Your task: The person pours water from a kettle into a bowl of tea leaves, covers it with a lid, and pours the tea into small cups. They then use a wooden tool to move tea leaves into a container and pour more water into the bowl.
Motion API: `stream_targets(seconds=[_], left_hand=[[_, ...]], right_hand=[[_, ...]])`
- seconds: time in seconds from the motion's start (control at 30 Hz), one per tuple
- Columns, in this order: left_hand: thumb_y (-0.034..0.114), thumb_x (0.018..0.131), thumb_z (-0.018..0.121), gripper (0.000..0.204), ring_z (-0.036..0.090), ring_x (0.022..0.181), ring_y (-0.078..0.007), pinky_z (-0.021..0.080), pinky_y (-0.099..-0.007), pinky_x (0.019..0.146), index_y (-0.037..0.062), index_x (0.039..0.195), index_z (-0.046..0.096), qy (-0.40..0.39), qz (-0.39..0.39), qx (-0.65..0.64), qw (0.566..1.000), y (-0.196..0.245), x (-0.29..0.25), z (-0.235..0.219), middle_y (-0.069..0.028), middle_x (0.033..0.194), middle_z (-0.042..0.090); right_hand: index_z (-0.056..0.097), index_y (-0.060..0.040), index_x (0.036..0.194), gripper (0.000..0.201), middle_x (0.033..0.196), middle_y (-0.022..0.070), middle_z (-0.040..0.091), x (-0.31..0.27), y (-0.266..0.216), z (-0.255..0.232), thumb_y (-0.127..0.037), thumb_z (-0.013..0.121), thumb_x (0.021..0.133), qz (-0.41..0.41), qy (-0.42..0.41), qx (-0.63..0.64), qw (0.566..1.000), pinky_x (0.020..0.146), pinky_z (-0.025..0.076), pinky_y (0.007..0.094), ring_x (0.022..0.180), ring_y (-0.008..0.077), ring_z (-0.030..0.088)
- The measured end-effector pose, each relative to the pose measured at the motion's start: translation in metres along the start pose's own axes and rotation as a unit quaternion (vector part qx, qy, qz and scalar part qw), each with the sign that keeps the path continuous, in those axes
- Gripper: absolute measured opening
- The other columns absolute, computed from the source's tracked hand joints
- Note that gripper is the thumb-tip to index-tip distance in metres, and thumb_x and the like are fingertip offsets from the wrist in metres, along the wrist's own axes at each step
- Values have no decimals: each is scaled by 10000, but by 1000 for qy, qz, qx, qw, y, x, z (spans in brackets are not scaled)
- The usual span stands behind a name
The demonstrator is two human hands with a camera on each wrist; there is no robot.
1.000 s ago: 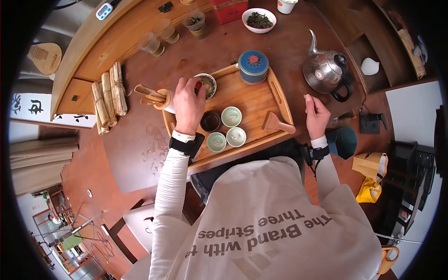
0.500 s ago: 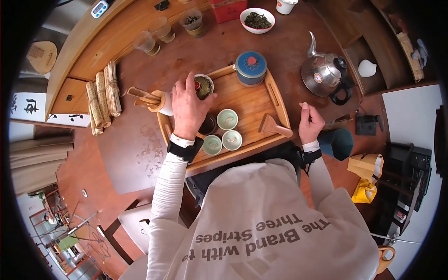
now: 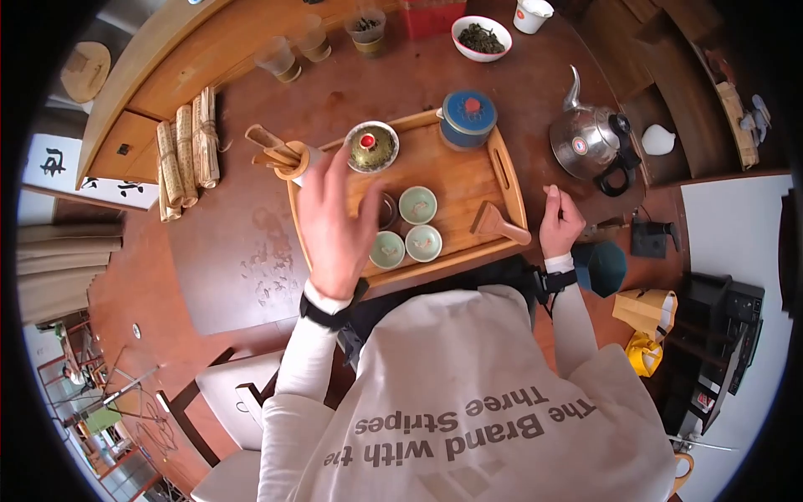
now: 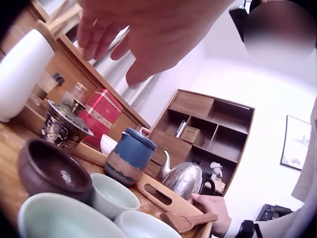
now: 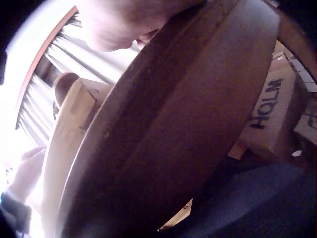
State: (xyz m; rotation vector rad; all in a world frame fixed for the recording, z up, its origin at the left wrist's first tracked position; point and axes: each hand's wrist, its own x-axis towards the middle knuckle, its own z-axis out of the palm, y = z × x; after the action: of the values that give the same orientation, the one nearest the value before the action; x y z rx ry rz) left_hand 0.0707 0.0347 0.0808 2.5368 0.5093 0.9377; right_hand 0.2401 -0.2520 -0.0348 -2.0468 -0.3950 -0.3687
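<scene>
Hovering above the near left part of the wooden tray (image 3: pixel 443 180) in the head view, the left hand (image 3: pixel 335 222) has its fingers wide and its thumb apart, gripping nothing. The lidded bowl (image 3: pixel 372 146), its knob red, sits in the tray's far left corner, just beyond the fingers. Nearer are 3 pale green cups (image 3: pixel 423 243) and a dark cup (image 3: pixel 386 212), partly hidden by the hand. A blue lidded jar (image 3: pixel 468 119) occupies the far right corner, and a flared wooden tool (image 3: pixel 499 224) lies at the near right. The right hand (image 3: pixel 560 222) is just right of the tray, fingers loosely curled, fingertips narrow together, with nothing visible in them. Farther right stands a metal kettle (image 3: pixel 585 142); left of the tray is a white holder (image 3: pixel 306 170) of wooden sticks.

The left wrist view shows the left hand across the top, fingers slightly spaced and touching nothing. Below it, the lidded bowl stands upright, with a dark patterned side, beyond the dark cup. The right hand is at the tray's right end, beside the tool's handle.

In the right wrist view, a dark curved tabletop edge (image 5: pixel 163 114) crosses the middle. The right hand is bright and cropped at the top; its fingers cannot be made out there.
</scene>
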Motion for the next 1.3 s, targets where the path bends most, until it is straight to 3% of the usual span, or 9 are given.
stream_targets(seconds=[0.07,0.13,0.27,0.33,0.47,0.8,1.3], left_hand=[[66,863,758,258,606,901,-329,480,-424,795,40,1102,667,48,-16,8,999,-20,-34,-18,-138,1019,633],[49,883,738,101,561,771,-301,450,-413,715,46,949,661,50,-104,28,993,-35,-70,-27,-94,856,608],[46,895,729,97,536,711,-285,422,-399,676,68,864,639,2,-102,7,995,-60,-128,-21,-81,779,588],[40,892,729,93,549,722,-279,416,-397,679,73,891,642,4,-46,3,999,-61,-131,-16,-80,803,604],[35,891,729,101,563,746,-276,416,-400,697,73,933,645,-4,-23,-27,999,-68,-131,-7,-81,831,622],[21,906,704,108,569,774,-276,418,-389,753,56,992,649,6,-38,-23,999,-67,-135,-4,-82,873,637],[14,896,692,101,563,759,-301,416,-402,704,50,974,638,15,-55,77,995,-60,-131,3,-109,848,614]], right_hand=[[727,43,979,201,868,135,746,-4,0,-1,-130,629,1000,12,-4,-16,1000,729,542,315,768,173,692],[729,39,986,196,876,143,752,-3,4,3,-132,632,996,-18,14,-6,1000,728,542,321,770,194,706],[728,23,918,208,811,152,734,-2,8,5,-156,650,989,-31,23,-43,998,674,528,336,701,218,697],[720,18,877,228,788,153,723,0,5,6,-169,653,989,-22,32,-51,998,656,522,342,675,220,690],[720,5,866,247,777,153,714,-2,9,9,-195,652,992,-22,38,-77,996,648,516,340,662,246,681],[728,-4,876,260,750,161,695,-2,3,9,-225,656,991,14,43,-89,995,655,518,346,667,248,683],[728,34,926,232,822,137,728,5,4,-4,-146,605,1008,34,-93,1,995,698,518,336,739,209,682]])
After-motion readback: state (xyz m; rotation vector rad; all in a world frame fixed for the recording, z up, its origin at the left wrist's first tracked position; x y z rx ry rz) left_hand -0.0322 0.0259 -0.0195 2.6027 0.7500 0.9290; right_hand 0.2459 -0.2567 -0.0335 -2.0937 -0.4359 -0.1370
